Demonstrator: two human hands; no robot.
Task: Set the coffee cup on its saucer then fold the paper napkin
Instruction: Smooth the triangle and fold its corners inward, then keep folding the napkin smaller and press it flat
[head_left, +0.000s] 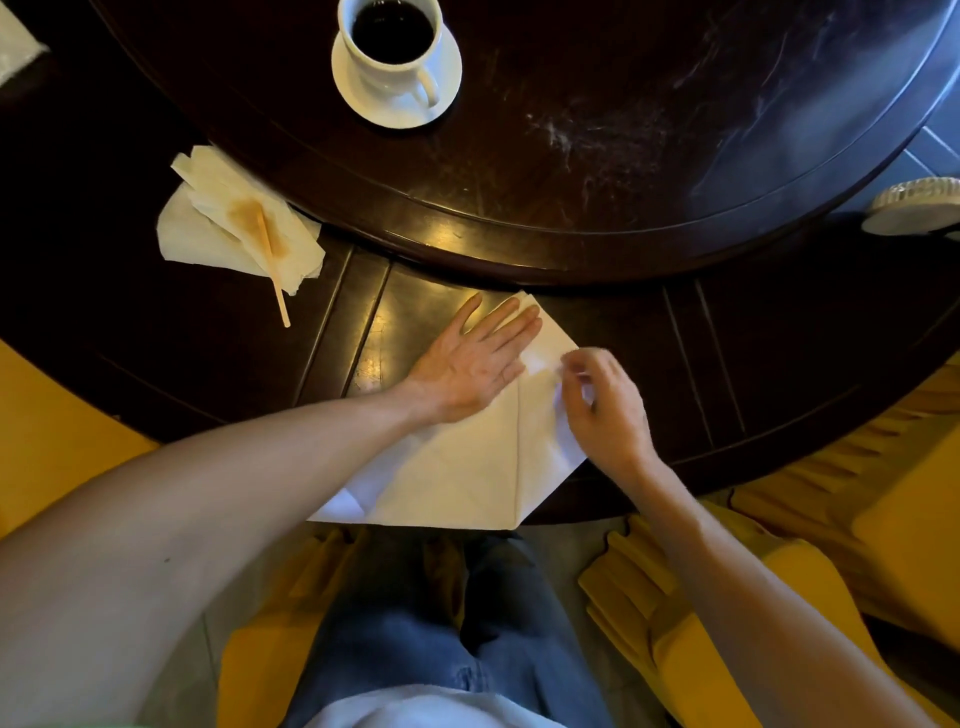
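A white coffee cup (392, 44) full of dark coffee stands on its white saucer (447, 78) on the raised round centre of the dark table. A white paper napkin (467, 467) lies partly folded on the table's near rim, with creases across it. My left hand (470, 364) lies flat, fingers spread, pressing on the napkin's upper left part. My right hand (602, 405) pinches the napkin's right edge between thumb and fingertips.
A crumpled, coffee-stained napkin (208, 228) with a wooden stirrer (272, 265) on it lies at the left of the rim. A pale ribbed dish (914, 205) sits at the right edge. Yellow-covered chairs (727, 597) stand around my legs below the table.
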